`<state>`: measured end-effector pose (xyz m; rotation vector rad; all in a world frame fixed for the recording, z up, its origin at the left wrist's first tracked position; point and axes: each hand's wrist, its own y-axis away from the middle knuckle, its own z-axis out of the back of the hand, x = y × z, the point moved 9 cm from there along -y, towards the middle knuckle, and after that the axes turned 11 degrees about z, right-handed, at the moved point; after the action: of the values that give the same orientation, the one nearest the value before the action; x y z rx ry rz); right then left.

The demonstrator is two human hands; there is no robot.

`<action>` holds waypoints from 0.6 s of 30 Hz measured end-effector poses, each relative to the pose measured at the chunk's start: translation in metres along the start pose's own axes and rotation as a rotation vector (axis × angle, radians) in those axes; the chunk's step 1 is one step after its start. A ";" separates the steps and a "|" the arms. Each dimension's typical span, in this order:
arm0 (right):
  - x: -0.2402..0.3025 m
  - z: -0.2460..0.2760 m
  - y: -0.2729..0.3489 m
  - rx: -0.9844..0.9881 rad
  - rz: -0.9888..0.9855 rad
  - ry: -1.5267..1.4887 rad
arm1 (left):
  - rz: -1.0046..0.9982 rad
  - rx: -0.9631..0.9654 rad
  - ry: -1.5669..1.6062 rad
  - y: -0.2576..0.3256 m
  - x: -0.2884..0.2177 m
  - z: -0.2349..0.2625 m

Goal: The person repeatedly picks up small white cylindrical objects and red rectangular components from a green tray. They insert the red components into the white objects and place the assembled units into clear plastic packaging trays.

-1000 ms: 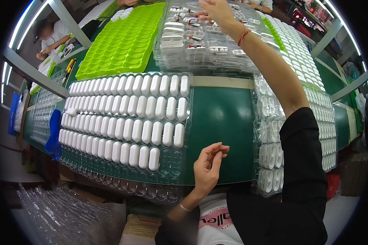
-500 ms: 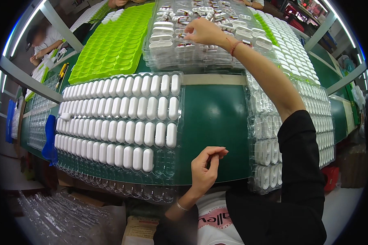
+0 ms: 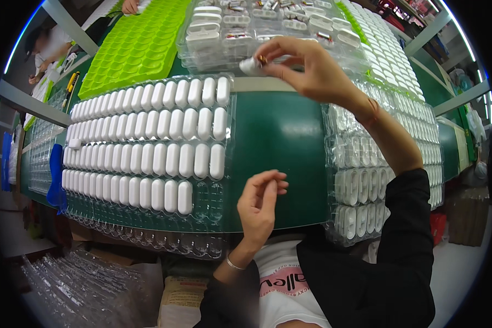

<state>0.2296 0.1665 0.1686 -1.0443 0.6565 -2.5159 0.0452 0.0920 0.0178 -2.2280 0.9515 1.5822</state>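
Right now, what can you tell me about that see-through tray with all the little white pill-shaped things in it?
The clear tray looks like thin, shiny plastic moulded into rows of long pockets. It lies flat on the green table, its near edge poking past the table's front. Most pockets hold smooth white oval cases standing side by side in four rows. The nearest row is only partly filled, and the pockets at its right end and along the front edge are bare. No hand touches it; the left hand hovers just to its right.

Clear plastic blister tray [image 3: 147,147] of white oval cases lies before you on green counter [image 3: 278,153]; similar clear trays [image 3: 360,175] right; lime-green tray [image 3: 136,49] far left.
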 end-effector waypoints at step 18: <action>0.066 -0.051 0.107 0.073 -0.066 -0.335 | -0.187 -0.039 0.039 0.015 -0.025 -0.004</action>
<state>0.1622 0.0607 0.1172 -1.4355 0.4364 -2.3178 0.0341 0.0878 0.0443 -2.3065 0.7038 1.4922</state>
